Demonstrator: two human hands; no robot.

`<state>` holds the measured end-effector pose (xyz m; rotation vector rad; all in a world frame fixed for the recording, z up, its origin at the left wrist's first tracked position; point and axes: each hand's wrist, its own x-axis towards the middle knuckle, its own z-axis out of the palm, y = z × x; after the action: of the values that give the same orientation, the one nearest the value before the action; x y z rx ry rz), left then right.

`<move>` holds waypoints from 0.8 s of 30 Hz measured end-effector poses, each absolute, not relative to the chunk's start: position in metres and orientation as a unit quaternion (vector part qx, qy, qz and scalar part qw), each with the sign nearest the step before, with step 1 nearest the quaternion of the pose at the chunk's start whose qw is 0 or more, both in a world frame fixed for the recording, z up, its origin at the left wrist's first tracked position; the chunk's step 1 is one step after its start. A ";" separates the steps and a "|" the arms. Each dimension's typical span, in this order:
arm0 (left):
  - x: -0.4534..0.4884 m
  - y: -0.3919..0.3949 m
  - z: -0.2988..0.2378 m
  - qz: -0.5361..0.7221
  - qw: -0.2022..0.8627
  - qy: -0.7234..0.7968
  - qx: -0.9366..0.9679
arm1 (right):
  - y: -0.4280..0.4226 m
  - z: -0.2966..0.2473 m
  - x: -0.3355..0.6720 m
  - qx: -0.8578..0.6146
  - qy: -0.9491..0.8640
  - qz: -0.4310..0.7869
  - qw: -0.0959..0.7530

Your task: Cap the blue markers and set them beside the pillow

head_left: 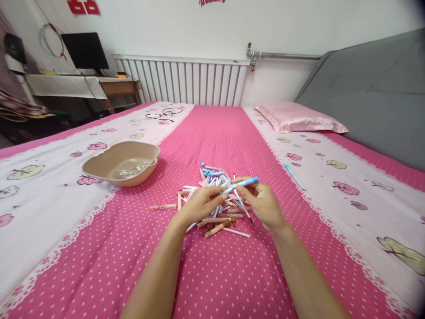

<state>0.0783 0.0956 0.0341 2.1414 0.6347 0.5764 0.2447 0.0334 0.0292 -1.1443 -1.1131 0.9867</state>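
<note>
From my end of the feed, the grip sits over a bedspread (215,279), deep pink with white dots, flanked on both sides by pale printed strips edged like lace. Far beyond the grip stands a white radiator (186,82) against a white wall; right of it runs a grey pipe (285,56). To the grip's far right I see a pink pillow (299,118) and a grey headboard (368,93); to its far left, a desk (66,86) with a dark monitor (84,51).

My left hand (206,201) and right hand (264,201) are both closed on one blue pen (247,181), slanting between them just above the pile (217,227) of pens and thin sticks. The fingers hide the pen's left end and much of the pile. I cannot tell whether the right hand also pinches the white stick (244,207) below it (its lower tip looks dark). Red lettering (212,2) on the wall is cut off at the top.

I count two hands, one held pen, one pale blue pen (295,176) lying apart, right of the grip, and one beige basin (146,175) to its left, with small white bits (133,170) inside. The pile overlaps too much to count.
</note>
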 end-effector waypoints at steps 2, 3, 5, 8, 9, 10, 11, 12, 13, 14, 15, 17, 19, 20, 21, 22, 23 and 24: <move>0.078 0.096 0.033 0.228 0.407 0.248 0.849 | 0.033 0.029 0.243 -0.486 -0.472 0.449 0.583; 0.078 0.096 0.033 0.227 0.408 0.247 0.849 | 0.032 0.029 0.243 -0.480 -0.471 0.461 0.579; 0.078 0.096 0.032 0.226 0.410 0.248 0.848 | 0.032 0.029 0.243 -0.468 -0.473 0.482 0.571; 0.078 0.096 0.031 0.226 0.415 0.249 0.845 | 0.031 0.029 0.243 -0.464 -0.492 0.478 0.560; 0.078 0.096 0.031 0.226 0.415 0.250 0.845 | 0.031 0.029 0.244 -0.466 -0.498 0.470 0.559; 0.078 0.096 0.031 0.226 0.415 0.249 0.845 | 0.031 0.029 0.244 -0.468 -0.503 0.465 0.558; 0.078 0.096 0.031 0.225 0.414 0.249 0.846 | 0.032 0.028 0.243 -0.469 -0.504 0.463 0.558; 0.078 0.096 0.031 0.225 0.412 0.249 0.847 | 0.032 0.028 0.243 -0.470 -0.504 0.462 0.558; 0.078 0.096 0.031 0.224 0.411 0.249 0.848 | 0.032 0.028 0.243 -0.469 -0.504 0.464 0.558; 0.078 0.096 0.031 0.224 0.410 0.249 0.848 | 0.032 0.028 0.243 -0.469 -0.505 0.465 0.556; 0.078 0.096 0.031 0.224 0.410 0.249 0.848 | 0.032 0.028 0.243 -0.470 -0.508 0.462 0.555; 0.078 0.096 0.031 0.226 0.411 0.249 0.847 | 0.032 0.027 0.244 -0.471 -0.520 0.445 0.557; 0.078 0.096 0.031 0.227 0.411 0.247 0.848 | 0.034 0.026 0.244 -0.469 -0.535 0.421 0.563; 0.078 0.095 0.031 0.226 0.412 0.245 0.848 | 0.035 0.026 0.245 -0.465 -0.541 0.411 0.568; 0.078 0.095 0.031 0.226 0.414 0.243 0.848 | 0.035 0.025 0.245 -0.459 -0.545 0.406 0.572; 0.078 0.095 0.032 0.225 0.420 0.240 0.846 | 0.036 0.025 0.245 -0.453 -0.546 0.406 0.576; 0.078 0.094 0.032 0.224 0.429 0.235 0.843 | 0.037 0.024 0.245 -0.447 -0.545 0.411 0.578; 0.078 0.094 0.032 0.223 0.441 0.229 0.839 | 0.037 0.024 0.245 -0.443 -0.541 0.418 0.580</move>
<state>0.0779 0.0940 0.0322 2.0827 0.5682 0.5528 0.2449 0.0370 0.0241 -1.0344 -1.2648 0.9774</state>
